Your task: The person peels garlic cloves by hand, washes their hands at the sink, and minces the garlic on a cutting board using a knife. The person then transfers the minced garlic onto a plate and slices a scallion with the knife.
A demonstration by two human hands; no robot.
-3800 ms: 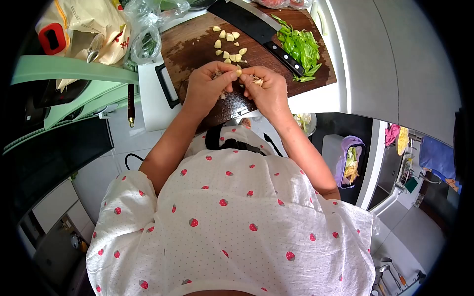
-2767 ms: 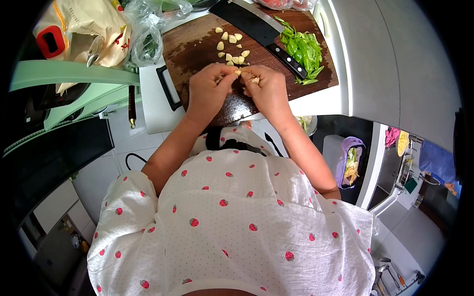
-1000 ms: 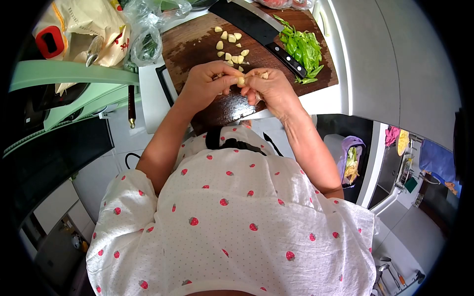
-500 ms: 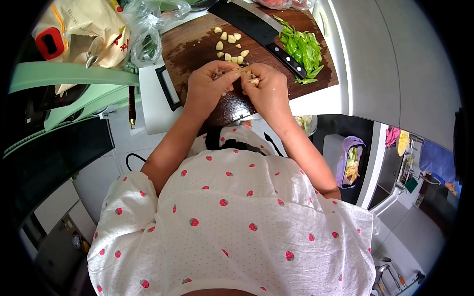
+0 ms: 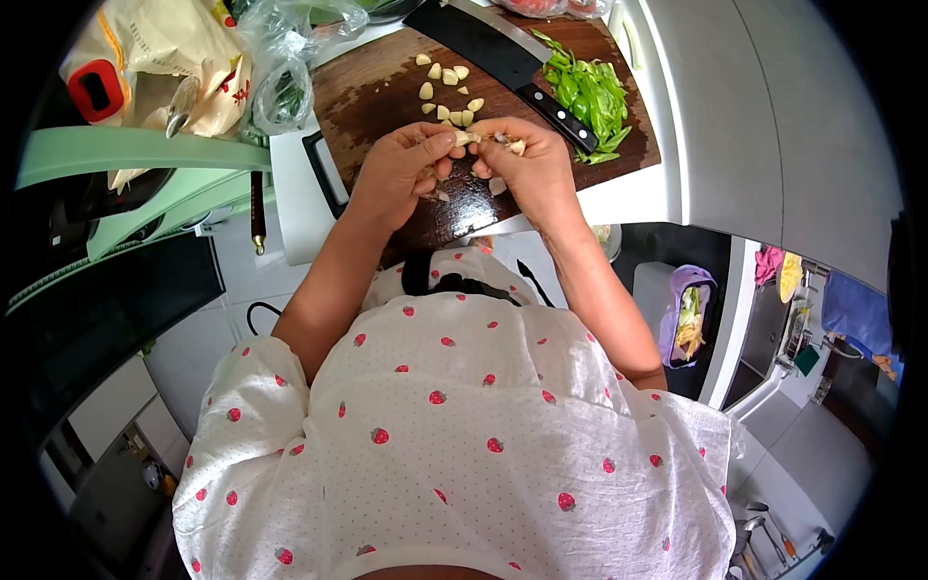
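Over the front of a wet brown cutting board (image 5: 372,82), my left hand (image 5: 398,174) pinches a pale garlic clove (image 5: 464,139) between thumb and fingertips. My right hand (image 5: 530,164) meets it from the other side, its fingers closed round another garlic clove (image 5: 517,148) and bits of skin. Loose papery skin (image 5: 497,186) hangs below the right fingers. Just beyond both hands lie several peeled cloves (image 5: 449,76). A black-handled cleaver (image 5: 503,58) rests across the board, beside a heap of sliced green peppers (image 5: 592,97).
Clear plastic bags (image 5: 285,82) and a cream bag (image 5: 164,58) stand at the back left. A black handle (image 5: 324,174) shows on a white board's left edge. Lower right, a purple-rimmed bin (image 5: 688,319) holds scraps. A grey panel (image 5: 725,106) rises at the right.
The fingertips have moved slightly apart, and the clove between them shows more fully. A piece of skin now hangs below my right hand. The peeled cloves and cleaver keep their places on the board.
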